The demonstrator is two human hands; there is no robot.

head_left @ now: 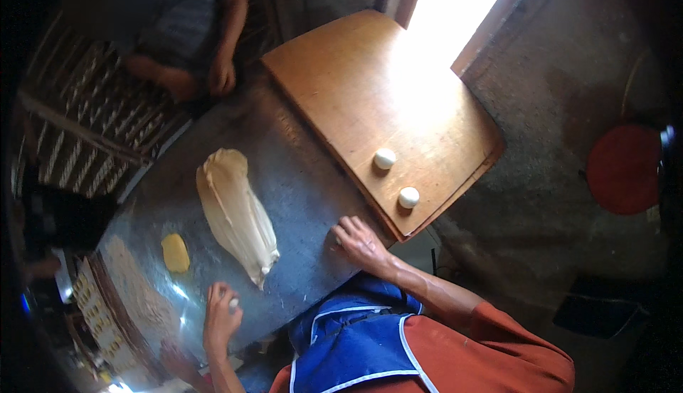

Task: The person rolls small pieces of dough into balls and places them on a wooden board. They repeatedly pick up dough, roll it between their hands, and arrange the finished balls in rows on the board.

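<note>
My left hand (219, 320) is closed at the table's near edge, with a small pale piece of dough (233, 303) showing by the thumb. My right hand (361, 245) rests on the metal tabletop near the wooden board, fingers curled down; what lies under them is mostly hidden. Between and beyond my hands stretches a long, folded slab of pale dough (238, 211), narrowing toward me. Left of it sits a small yellow lump (175, 253). Two white dough balls, a farther one (385, 158) and a nearer one (408, 197), stand on the wooden board (334, 80).
Flour is spread over the left part of the metal table (302, 179). A tray with several small pale pieces (99, 315) stands at the far left. Another person's hand (178, 359) reaches in beside my left arm. Across the table is another person (188, 30). A red round object (622, 169) stands at right.
</note>
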